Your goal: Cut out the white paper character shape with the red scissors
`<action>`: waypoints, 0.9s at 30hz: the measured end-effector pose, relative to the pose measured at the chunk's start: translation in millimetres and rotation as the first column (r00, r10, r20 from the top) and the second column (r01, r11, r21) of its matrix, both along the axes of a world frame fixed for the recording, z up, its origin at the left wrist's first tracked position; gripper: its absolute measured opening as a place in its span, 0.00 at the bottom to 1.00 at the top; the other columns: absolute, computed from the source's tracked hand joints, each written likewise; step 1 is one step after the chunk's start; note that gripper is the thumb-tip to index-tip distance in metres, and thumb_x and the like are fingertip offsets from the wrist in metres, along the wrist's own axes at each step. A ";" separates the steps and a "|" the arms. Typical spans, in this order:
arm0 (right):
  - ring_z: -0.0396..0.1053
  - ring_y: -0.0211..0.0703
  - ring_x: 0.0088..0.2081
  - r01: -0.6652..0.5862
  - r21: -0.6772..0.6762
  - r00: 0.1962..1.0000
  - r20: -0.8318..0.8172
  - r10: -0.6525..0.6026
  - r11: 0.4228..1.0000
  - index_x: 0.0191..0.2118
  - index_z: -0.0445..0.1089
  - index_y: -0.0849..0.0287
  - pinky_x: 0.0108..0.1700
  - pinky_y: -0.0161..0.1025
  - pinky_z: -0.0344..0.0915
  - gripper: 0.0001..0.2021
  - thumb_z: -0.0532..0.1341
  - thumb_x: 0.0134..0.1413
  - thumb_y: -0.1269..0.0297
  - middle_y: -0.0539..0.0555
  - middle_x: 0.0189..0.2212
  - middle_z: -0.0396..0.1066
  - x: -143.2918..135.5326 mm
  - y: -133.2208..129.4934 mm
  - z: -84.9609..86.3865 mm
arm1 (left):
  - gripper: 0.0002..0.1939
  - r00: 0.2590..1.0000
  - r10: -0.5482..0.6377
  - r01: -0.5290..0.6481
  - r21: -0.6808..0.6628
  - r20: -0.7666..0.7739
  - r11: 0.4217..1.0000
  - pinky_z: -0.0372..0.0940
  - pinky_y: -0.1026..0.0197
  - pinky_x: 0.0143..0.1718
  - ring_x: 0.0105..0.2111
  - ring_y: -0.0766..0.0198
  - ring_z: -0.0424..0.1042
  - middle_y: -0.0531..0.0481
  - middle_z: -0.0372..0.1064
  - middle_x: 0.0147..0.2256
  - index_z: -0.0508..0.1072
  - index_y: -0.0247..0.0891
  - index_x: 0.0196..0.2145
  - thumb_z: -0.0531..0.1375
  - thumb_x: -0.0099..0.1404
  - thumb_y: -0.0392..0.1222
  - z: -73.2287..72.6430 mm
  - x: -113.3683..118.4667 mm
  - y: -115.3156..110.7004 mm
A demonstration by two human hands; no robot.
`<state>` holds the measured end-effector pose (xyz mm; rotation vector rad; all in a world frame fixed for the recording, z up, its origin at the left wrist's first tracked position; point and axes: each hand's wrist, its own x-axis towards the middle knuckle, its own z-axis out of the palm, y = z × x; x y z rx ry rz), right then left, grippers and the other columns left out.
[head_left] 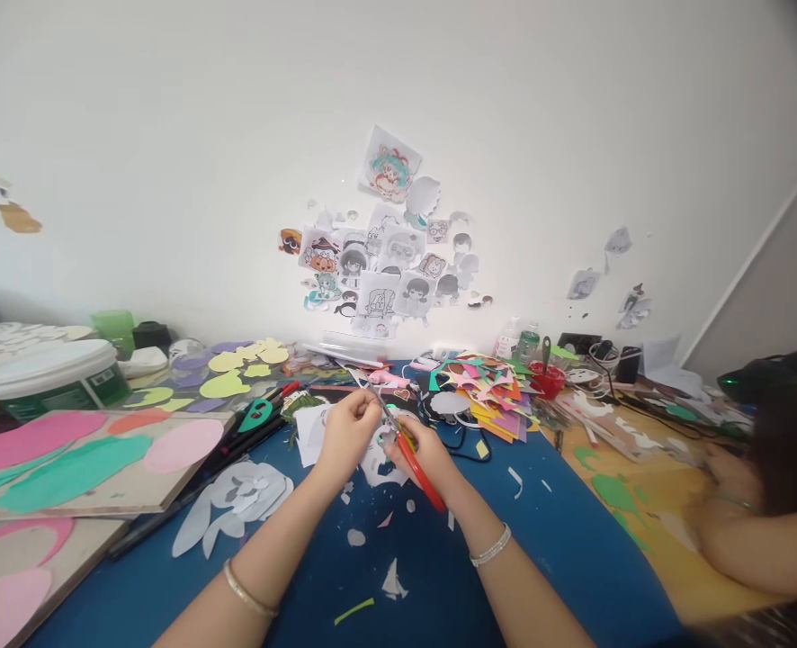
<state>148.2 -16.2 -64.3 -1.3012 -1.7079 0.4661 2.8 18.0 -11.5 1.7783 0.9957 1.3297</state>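
My right hand [431, 448] is closed round a pair of scissors [421, 475] with red handles, the blades pointing up and left towards my other hand. My left hand [350, 427] is in a pinch right by the blades; whatever its fingers hold is too small or hidden to make out. Beneath both hands lies a piece of white paper [377, 468] with ragged cut edges, partly covered by them. Small paper scraps [393, 578] and a yellow-green strip [354, 611] are scattered on the blue mat [331, 576] nearer to me.
Stacked grey-white cut-outs [246, 495] and a board with coloured paper shapes [169, 486] are on the left. A heap of coloured paper [489, 391] lies behind my right hand. A white-lidded tub [48, 369] stands far left. Another person's arm [763, 540] rests at right.
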 end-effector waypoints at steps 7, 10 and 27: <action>0.71 0.47 0.34 0.042 -0.046 0.994 0.107 -0.037 0.998 0.51 0.66 0.59 0.38 0.41 0.67 0.23 0.61 0.49 0.56 0.55 0.34 0.73 -2.4 -6.8 10.3 | 0.12 0.992 0.112 -0.115 0.047 0.061 0.992 0.53 0.65 0.24 0.21 0.66 0.57 0.58 0.54 0.17 0.64 0.39 0.28 0.49 0.61 0.49 13.8 -16.9 5.4; 0.71 0.49 0.38 0.069 -0.069 0.990 0.131 -0.059 0.995 0.52 0.65 0.60 0.39 0.41 0.66 0.25 0.61 0.49 0.55 0.58 0.39 0.73 -2.5 -11.3 17.5 | 0.15 0.986 0.143 -0.132 0.124 -0.081 0.983 0.52 0.65 0.23 0.19 0.66 0.57 0.59 0.53 0.16 0.66 0.40 0.35 0.49 0.62 0.53 17.7 -25.7 7.6; 0.69 0.52 0.42 0.321 0.052 0.841 0.443 -0.310 0.945 0.54 0.63 0.58 0.39 0.40 0.62 0.29 0.62 0.48 0.49 0.59 0.41 0.72 -1.5 -15.5 26.5 | 0.20 0.754 0.376 -0.088 0.484 -0.538 0.871 0.49 0.65 0.22 0.22 0.63 0.66 0.51 0.67 0.19 0.74 0.43 0.40 0.49 0.62 0.55 9.3 -28.0 14.8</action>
